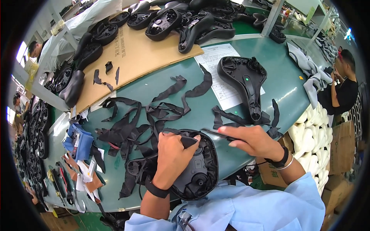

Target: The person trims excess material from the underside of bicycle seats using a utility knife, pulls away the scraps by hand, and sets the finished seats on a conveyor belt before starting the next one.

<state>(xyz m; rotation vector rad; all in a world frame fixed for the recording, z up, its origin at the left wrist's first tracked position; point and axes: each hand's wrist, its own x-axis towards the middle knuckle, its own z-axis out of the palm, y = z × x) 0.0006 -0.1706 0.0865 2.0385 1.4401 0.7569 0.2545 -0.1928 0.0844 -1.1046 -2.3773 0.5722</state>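
Bottom side up at the table's near edge lies a black bicycle saddle (201,165), its nose toward the left. My left hand (171,156) is closed over its far rim, pinching a black strip of cover material (188,141). My right hand (256,140), just right of the saddle, grips a slim dark knife (227,136). Its blade points left, close to the rim; whether it touches the material I cannot tell. A second upturned saddle (246,82) lies farther off, partly on a printed paper sheet (216,69). Black offcut strips (133,131) lie tangled beyond my left hand.
Cardboard (142,57) at the back bears several black saddles (163,25). To the left are a blue box (79,142) and hand tools (63,179). Cream saddle-shaped pieces (308,138) are piled at the right, near cartons (341,146). Another person (343,86) works beyond.
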